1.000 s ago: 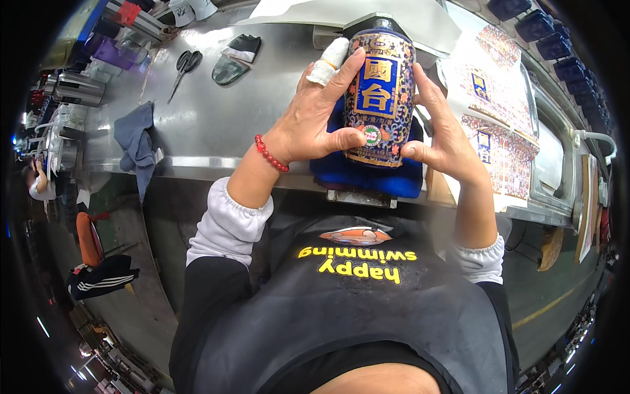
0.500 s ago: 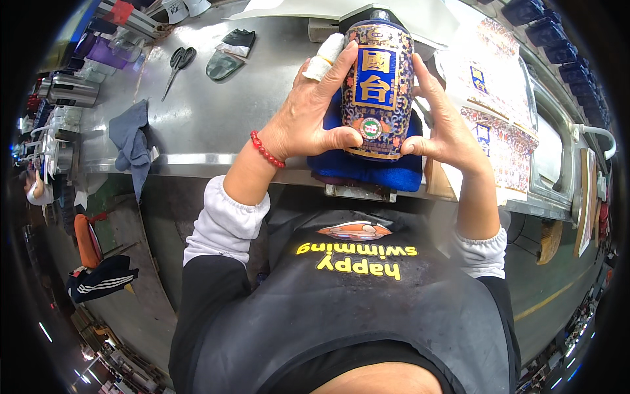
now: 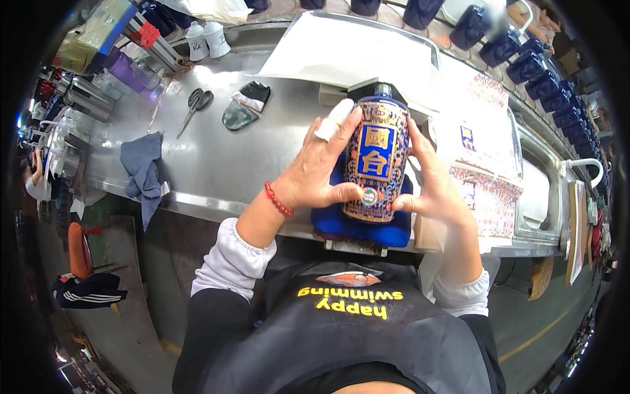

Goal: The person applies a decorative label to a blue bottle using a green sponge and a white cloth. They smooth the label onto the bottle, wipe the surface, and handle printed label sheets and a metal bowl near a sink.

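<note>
A dark blue bottle (image 3: 374,172) with gold and coloured ornament and a blue front panel lies with its neck pointing away from me. It rests on a bright blue padded cloth (image 3: 357,231) at the bench's front edge. My left hand (image 3: 321,172) grips its left side, thumb low on the front; one finger is wrapped in white. My right hand (image 3: 436,185) is around the right side, its thumb near the bottle's base. The far fingers of both hands are partly hidden.
Patterned printed sheets (image 3: 485,190) lie to the right, beside a sink (image 3: 535,197). White paper (image 3: 348,49) covers the back of the metal bench (image 3: 197,157). Scissors (image 3: 195,108), a grey-blue cloth (image 3: 142,171) and a small pad (image 3: 240,116) are left. Several blue bottles (image 3: 525,67) line the far side.
The view has tilted up, so the bench and bottle sit lower and more of the far blue bottles shows. Both hands stay around the bottle.
</note>
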A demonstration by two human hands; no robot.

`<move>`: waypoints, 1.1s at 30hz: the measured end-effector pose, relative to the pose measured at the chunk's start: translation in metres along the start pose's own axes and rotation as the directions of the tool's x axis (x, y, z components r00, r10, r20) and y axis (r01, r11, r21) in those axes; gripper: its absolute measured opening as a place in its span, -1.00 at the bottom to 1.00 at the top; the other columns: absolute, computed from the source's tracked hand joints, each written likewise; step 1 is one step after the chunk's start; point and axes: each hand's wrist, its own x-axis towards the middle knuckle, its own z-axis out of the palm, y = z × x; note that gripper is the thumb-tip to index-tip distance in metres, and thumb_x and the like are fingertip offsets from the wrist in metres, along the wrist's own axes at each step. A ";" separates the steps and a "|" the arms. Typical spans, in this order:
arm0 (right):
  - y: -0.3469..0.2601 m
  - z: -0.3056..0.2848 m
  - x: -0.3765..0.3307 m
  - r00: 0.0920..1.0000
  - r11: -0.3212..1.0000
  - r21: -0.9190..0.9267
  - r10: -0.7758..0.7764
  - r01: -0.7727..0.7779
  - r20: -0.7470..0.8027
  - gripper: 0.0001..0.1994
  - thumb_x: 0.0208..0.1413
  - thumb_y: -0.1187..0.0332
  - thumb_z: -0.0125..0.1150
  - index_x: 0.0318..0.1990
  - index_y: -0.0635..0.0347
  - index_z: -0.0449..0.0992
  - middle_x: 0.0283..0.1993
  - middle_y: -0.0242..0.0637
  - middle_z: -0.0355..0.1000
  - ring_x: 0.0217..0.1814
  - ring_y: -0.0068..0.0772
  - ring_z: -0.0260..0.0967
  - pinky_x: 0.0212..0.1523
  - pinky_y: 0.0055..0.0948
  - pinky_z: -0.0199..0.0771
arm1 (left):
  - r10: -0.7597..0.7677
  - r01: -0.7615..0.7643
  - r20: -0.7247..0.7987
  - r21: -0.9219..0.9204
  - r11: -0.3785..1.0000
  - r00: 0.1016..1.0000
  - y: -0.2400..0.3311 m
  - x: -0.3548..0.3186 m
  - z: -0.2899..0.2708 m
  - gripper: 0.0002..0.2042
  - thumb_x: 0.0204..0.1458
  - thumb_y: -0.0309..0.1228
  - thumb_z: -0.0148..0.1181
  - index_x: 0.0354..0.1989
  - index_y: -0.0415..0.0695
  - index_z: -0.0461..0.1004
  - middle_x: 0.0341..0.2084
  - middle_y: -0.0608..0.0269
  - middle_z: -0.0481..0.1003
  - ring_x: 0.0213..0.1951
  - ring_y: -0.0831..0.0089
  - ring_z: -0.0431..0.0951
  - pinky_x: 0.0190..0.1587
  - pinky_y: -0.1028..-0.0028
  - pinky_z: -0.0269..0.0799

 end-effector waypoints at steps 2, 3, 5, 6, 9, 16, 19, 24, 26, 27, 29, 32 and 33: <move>0.000 0.001 -0.001 0.999 0.998 0.038 0.047 -0.048 0.020 0.33 -0.28 -0.12 0.63 0.58 0.12 -0.18 0.56 0.13 -0.07 0.60 0.10 -0.08 0.48 -0.04 0.13 | -0.016 0.016 -0.006 -0.021 1.000 1.000 0.000 -0.001 0.001 0.15 0.00 0.45 0.10 0.54 -0.21 -0.13 0.46 -0.31 -0.02 0.47 -0.20 -0.02 0.47 -0.04 -0.20; 0.000 0.001 -0.002 0.997 0.995 0.065 0.072 -0.074 0.026 0.34 -0.27 -0.13 0.63 0.58 0.12 -0.19 0.56 0.13 -0.07 0.59 0.10 -0.07 0.49 -0.05 0.12 | -0.023 0.023 -0.004 -0.032 0.999 1.000 0.001 -0.002 0.001 0.16 -0.02 0.46 0.10 0.55 -0.18 -0.15 0.44 -0.31 0.00 0.46 -0.23 0.01 0.46 -0.13 -0.25; -0.001 0.002 -0.003 0.997 0.994 0.072 0.078 -0.079 0.019 0.35 -0.29 -0.14 0.63 0.58 0.14 -0.19 0.55 0.13 -0.04 0.57 0.09 -0.02 0.48 -0.07 0.14 | -0.027 0.027 0.007 -0.029 0.999 1.000 0.001 -0.002 0.001 0.16 -0.01 0.45 0.10 0.54 -0.22 -0.14 0.47 -0.29 -0.04 0.48 -0.19 -0.04 0.48 -0.01 -0.19; -0.002 0.002 -0.003 0.995 0.992 0.073 0.097 -0.098 0.022 0.36 -0.30 -0.15 0.63 0.57 0.15 -0.19 0.55 0.12 -0.03 0.56 0.08 0.01 0.47 -0.07 0.15 | -0.032 0.033 0.020 -0.021 0.999 0.999 0.001 -0.003 0.001 0.16 0.00 0.45 0.10 0.54 -0.24 -0.14 0.48 -0.28 -0.07 0.49 -0.17 -0.07 0.49 0.05 -0.16; -0.004 0.001 -0.002 0.988 0.985 0.088 0.149 -0.151 0.027 0.40 -0.35 -0.18 0.64 0.57 0.21 -0.20 0.52 0.13 0.03 0.51 0.05 0.09 0.43 -0.09 0.21 | -0.044 0.044 0.028 -0.024 0.999 0.999 0.001 -0.002 0.000 0.17 0.00 0.46 0.09 0.54 -0.24 -0.14 0.48 -0.27 -0.05 0.49 -0.16 -0.05 0.49 0.06 -0.16; -0.009 -0.004 0.007 0.990 0.990 0.041 0.138 -0.138 -0.017 0.37 -0.31 -0.19 0.63 0.56 0.26 -0.16 0.51 0.15 0.04 0.51 0.03 0.09 0.40 -0.09 0.25 | -0.049 0.049 -0.003 -0.087 0.995 0.999 -0.003 0.004 -0.001 0.16 0.01 0.47 0.05 0.53 -0.26 -0.10 0.44 -0.26 0.04 0.47 -0.14 0.02 0.48 0.07 -0.13; -0.007 -0.002 0.010 0.991 0.991 0.039 0.131 -0.130 -0.012 0.36 -0.28 -0.19 0.62 0.56 0.26 -0.16 0.52 0.16 0.02 0.52 0.03 0.08 0.39 -0.10 0.26 | -0.050 0.043 -0.064 -0.107 0.993 0.997 -0.004 0.006 0.004 0.12 0.04 0.45 0.04 0.51 -0.27 -0.06 0.41 -0.25 0.11 0.42 -0.15 0.11 0.46 0.03 -0.11; -0.005 0.000 0.004 0.996 0.995 0.069 0.078 -0.076 -0.037 0.33 -0.23 -0.20 0.57 0.56 0.27 -0.18 0.52 0.17 0.02 0.50 0.00 0.10 0.37 -0.12 0.28 | -0.116 0.105 -0.058 -0.168 0.980 0.992 0.000 -0.002 0.006 0.14 0.05 0.45 0.02 0.51 -0.33 -0.11 0.42 -0.32 0.06 0.44 -0.18 0.08 0.47 0.07 -0.08; -0.007 0.000 -0.005 0.989 0.986 0.091 0.143 -0.140 -0.022 0.35 -0.24 -0.20 0.58 0.56 0.25 -0.21 0.52 0.17 0.01 0.51 0.01 0.09 0.38 -0.12 0.26 | -0.135 0.125 -0.030 -0.214 0.969 0.990 0.008 -0.017 0.005 0.24 -0.01 0.48 0.06 0.53 -0.31 -0.30 0.43 -0.35 0.03 0.46 -0.20 0.03 0.48 -0.05 -0.19; -0.008 0.000 -0.010 0.994 0.990 0.095 0.105 -0.103 -0.023 0.35 -0.24 -0.18 0.58 0.57 0.24 -0.22 0.52 0.18 0.01 0.51 0.03 0.08 0.39 -0.11 0.26 | -0.116 0.109 -0.024 -0.191 0.975 0.993 0.012 -0.027 0.003 0.28 -0.03 0.49 0.08 0.53 -0.31 -0.37 0.43 -0.36 0.02 0.46 -0.20 0.02 0.48 -0.10 -0.22; -0.011 0.004 -0.021 0.999 0.998 0.035 0.045 -0.045 -0.004 0.34 -0.25 -0.15 0.60 0.57 0.23 -0.21 0.52 0.19 0.00 0.52 0.08 0.07 0.40 -0.10 0.25 | -0.074 0.071 0.071 0.055 0.996 0.995 0.020 -0.044 0.005 0.34 -0.09 0.52 0.09 0.52 -0.31 -0.44 0.44 -0.33 0.01 0.46 -0.17 0.03 0.47 -0.20 -0.29; -0.013 0.013 -0.034 0.997 0.995 -0.070 0.073 -0.074 -0.010 0.34 -0.28 -0.05 0.64 0.56 0.22 -0.20 0.53 0.18 -0.02 0.53 0.14 0.06 0.41 -0.09 0.25 | -0.102 0.099 0.006 0.157 0.983 0.995 0.023 -0.056 0.015 0.30 -0.08 0.47 0.13 0.52 -0.34 -0.35 0.38 -0.29 0.14 0.43 -0.14 0.13 0.45 -0.24 -0.28; -0.013 0.016 -0.038 0.996 0.990 -0.111 0.091 -0.093 -0.019 0.34 -0.29 -0.02 0.65 0.56 0.22 -0.20 0.53 0.18 -0.02 0.53 0.16 0.06 0.41 -0.09 0.25 | -0.130 0.133 -0.029 0.185 0.974 0.991 0.023 -0.057 0.019 0.29 -0.07 0.46 0.14 0.53 -0.33 -0.33 0.37 -0.28 0.18 0.41 -0.14 0.16 0.44 -0.25 -0.27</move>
